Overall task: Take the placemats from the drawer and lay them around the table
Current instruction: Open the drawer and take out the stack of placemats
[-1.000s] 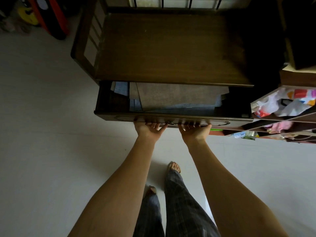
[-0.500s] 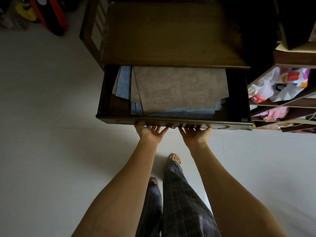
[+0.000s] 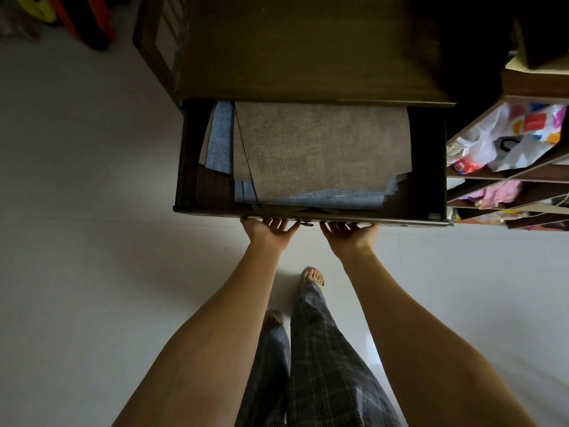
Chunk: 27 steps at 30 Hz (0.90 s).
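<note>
Both hands are hooked under the front edge of the drawer (image 3: 311, 218), palms up: left hand (image 3: 269, 234) near the middle, right hand (image 3: 351, 237) just beside it, fingers curled up behind the front panel so the tips are hidden, but they're clearly gripping that edge. The drawer sticks out from under the top of a dark wooden cabinet (image 3: 308, 47), so you look straight down into it. Inside is a loose stack of placemats (image 3: 320, 155): a grey-brown woven one on top, lying a bit crooked, with blue ones (image 3: 220, 140) poking out at the left and along the near side. The stack sits toward the middle, with bare dark drawer bottom showing on the left and right. There's a small metal pull (image 3: 306, 224) on the drawer front between the two hands. Off to the right is a shelf (image 3: 505, 177) with slanted compartments stuffed with plastic bags (image 3: 529, 137) and some pink stuff. Below, a pale tiled floor (image 3: 92, 272), plaid trousers and bare feet. Top left corner has some red and yellow things, too dim to tell what.
</note>
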Each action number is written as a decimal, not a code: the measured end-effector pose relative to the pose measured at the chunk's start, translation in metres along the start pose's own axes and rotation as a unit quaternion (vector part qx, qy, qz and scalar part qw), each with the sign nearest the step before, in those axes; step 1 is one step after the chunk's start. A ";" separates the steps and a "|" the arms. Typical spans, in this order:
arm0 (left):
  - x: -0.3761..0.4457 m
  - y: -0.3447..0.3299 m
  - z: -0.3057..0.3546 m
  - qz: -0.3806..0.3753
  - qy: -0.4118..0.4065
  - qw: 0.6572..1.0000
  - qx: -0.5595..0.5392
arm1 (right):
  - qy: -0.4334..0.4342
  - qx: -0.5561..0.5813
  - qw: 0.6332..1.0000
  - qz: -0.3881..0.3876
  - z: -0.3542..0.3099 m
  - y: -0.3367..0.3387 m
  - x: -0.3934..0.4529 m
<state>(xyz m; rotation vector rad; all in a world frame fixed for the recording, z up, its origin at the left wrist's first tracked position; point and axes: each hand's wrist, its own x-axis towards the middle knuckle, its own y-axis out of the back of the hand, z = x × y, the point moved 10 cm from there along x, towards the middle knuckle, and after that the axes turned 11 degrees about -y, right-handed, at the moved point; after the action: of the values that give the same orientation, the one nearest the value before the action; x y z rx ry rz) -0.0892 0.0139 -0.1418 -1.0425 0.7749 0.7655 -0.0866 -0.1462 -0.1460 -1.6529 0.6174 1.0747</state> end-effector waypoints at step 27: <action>-0.057 -0.082 0.107 0.023 -0.204 0.874 0.441 | 0.242 -0.510 0.801 0.198 -0.137 -0.095 -0.089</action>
<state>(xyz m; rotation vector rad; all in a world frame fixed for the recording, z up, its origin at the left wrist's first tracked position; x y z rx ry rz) -0.0297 0.0785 -0.0249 -0.0270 0.6667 0.5395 -0.0030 -0.2511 -0.0124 -2.9000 0.7929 1.4160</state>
